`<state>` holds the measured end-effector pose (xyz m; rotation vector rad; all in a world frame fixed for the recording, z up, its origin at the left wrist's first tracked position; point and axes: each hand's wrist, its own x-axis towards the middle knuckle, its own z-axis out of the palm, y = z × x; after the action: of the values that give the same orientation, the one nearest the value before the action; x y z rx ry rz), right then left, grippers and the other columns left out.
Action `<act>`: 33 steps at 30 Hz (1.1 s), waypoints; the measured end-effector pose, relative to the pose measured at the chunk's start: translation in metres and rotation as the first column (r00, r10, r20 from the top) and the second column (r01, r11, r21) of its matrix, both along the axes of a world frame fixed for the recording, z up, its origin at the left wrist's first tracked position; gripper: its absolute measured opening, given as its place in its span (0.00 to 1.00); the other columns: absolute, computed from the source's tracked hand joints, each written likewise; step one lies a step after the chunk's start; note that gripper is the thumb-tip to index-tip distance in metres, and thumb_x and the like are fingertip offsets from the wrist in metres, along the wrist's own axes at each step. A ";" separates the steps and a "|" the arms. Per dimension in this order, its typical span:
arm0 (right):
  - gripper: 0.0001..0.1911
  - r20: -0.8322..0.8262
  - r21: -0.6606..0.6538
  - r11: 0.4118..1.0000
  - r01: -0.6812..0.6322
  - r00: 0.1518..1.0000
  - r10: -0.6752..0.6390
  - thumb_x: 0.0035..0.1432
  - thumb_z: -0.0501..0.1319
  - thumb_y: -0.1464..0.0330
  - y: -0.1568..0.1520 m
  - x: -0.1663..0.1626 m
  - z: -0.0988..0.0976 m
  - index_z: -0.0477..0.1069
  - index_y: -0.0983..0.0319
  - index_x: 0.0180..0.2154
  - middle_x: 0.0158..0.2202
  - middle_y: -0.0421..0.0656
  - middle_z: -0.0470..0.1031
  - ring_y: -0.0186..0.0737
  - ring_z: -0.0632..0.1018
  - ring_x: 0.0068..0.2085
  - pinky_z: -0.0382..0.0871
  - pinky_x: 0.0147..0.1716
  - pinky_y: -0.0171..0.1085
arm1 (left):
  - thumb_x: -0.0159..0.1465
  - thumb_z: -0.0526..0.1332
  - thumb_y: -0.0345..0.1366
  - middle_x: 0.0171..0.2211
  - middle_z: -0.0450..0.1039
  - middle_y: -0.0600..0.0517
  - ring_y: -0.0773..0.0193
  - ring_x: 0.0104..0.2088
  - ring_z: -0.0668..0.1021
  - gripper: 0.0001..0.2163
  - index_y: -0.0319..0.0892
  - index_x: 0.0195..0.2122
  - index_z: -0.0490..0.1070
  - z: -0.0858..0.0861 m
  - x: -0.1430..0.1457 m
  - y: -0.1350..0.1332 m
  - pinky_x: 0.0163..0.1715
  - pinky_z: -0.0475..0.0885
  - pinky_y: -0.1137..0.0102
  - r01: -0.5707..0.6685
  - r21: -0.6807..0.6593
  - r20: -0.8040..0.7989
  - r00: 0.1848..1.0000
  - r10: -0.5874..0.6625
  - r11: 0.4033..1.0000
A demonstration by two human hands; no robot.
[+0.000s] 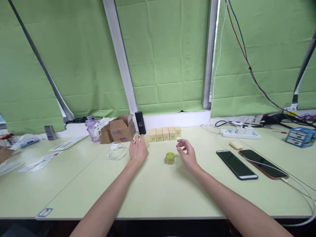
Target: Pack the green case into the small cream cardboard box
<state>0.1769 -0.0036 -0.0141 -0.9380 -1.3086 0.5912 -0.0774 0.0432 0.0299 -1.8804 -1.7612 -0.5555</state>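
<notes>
Arms [222,194] stretched over the table [153,197], we have the green-lidded jar [170,158] just beside our right hand [188,154], its curled thumb and fingers parted, while our left hand [138,150] arches palm-down at a partly hidden pale box [147,141], whether clamped we cannot tell, beside the row of boxes [165,134].

Two slim bare forearms [108,197] with narrow, bare wrists [196,169]

Even, bright light covers the worktop [148,194], with faint, soft shadows beneath the hands [189,157]. White light leaks past the green blinds [163,59]. Wide-angle distortion stretches the sides; the far left looks soft.
</notes>
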 end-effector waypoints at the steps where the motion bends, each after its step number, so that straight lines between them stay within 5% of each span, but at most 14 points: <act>1: 0.15 0.043 0.007 1.000 0.000 0.999 -0.001 0.61 0.61 0.61 -0.002 -0.001 0.001 0.73 0.57 0.49 0.42 0.45 0.80 0.50 0.77 0.47 0.66 0.49 0.49 | 0.62 0.57 0.25 0.60 0.67 0.34 0.46 0.56 0.76 0.27 0.36 0.64 0.62 0.003 0.007 -0.005 0.60 0.66 0.55 0.074 0.047 0.018 0.997 -0.074 0.996; 4: 0.16 0.143 0.012 1.000 -0.025 0.989 0.023 0.63 0.60 0.60 -0.007 -0.005 0.003 0.74 0.55 0.51 0.45 0.45 0.82 0.52 0.76 0.53 0.65 0.54 0.53 | 0.66 0.56 0.28 0.59 0.67 0.36 0.44 0.59 0.73 0.24 0.41 0.64 0.62 0.008 0.030 -0.019 0.61 0.67 0.51 0.274 0.210 0.070 0.953 -0.294 0.939; 9: 0.24 0.129 -0.015 0.995 -0.099 0.987 0.100 0.63 0.64 0.56 -0.008 -0.013 0.005 0.72 0.55 0.58 0.49 0.47 0.83 0.55 0.76 0.58 0.65 0.60 0.56 | 0.68 0.57 0.30 0.56 0.68 0.38 0.44 0.58 0.73 0.21 0.46 0.62 0.63 0.002 0.066 -0.034 0.59 0.71 0.47 0.580 0.359 0.005 0.782 -0.623 0.731; 14: 0.22 -0.053 -0.058 0.979 -0.197 0.980 0.194 0.63 0.64 0.53 -0.005 -0.014 0.010 0.71 0.58 0.53 0.54 0.52 0.80 0.53 0.79 0.56 0.71 0.52 0.50 | 0.67 0.57 0.28 0.57 0.67 0.38 0.46 0.59 0.72 0.21 0.46 0.61 0.64 -0.006 0.079 -0.041 0.57 0.74 0.49 0.679 0.372 -0.023 0.689 -0.725 0.633; 21: 0.25 -0.122 -0.029 0.994 -0.108 0.987 0.104 0.55 0.69 0.52 -0.001 -0.005 0.013 0.70 0.58 0.49 0.51 0.52 0.82 0.54 0.81 0.51 0.70 0.46 0.46 | 0.68 0.59 0.31 0.60 0.64 0.36 0.47 0.60 0.74 0.21 0.45 0.62 0.63 0.004 0.078 -0.045 0.56 0.76 0.51 0.789 0.334 0.026 0.540 -0.842 0.516; 27: 0.24 -0.056 0.027 0.999 -0.037 0.998 0.038 0.54 0.69 0.57 -0.003 0.002 0.014 0.70 0.57 0.51 0.49 0.48 0.81 0.52 0.79 0.49 0.68 0.48 0.48 | 0.67 0.61 0.33 0.63 0.61 0.37 0.45 0.66 0.67 0.24 0.45 0.64 0.61 0.009 0.078 -0.038 0.64 0.69 0.47 0.728 0.370 0.289 0.500 -0.817 0.577; 33: 0.27 0.167 0.161 0.987 0.024 0.985 -0.051 0.56 0.64 0.69 -0.008 0.007 0.012 0.68 0.54 0.58 0.57 0.49 0.74 0.55 0.73 0.59 0.67 0.59 0.55 | 0.66 0.62 0.32 0.65 0.60 0.41 0.49 0.68 0.65 0.30 0.50 0.68 0.57 -0.010 0.070 -0.032 0.67 0.65 0.48 0.713 0.289 0.438 0.496 -0.750 0.639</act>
<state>0.1835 -0.0120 -0.0020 -0.8942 -1.4652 0.3770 -0.0073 0.0111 0.0198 -2.5691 -1.0420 -1.5649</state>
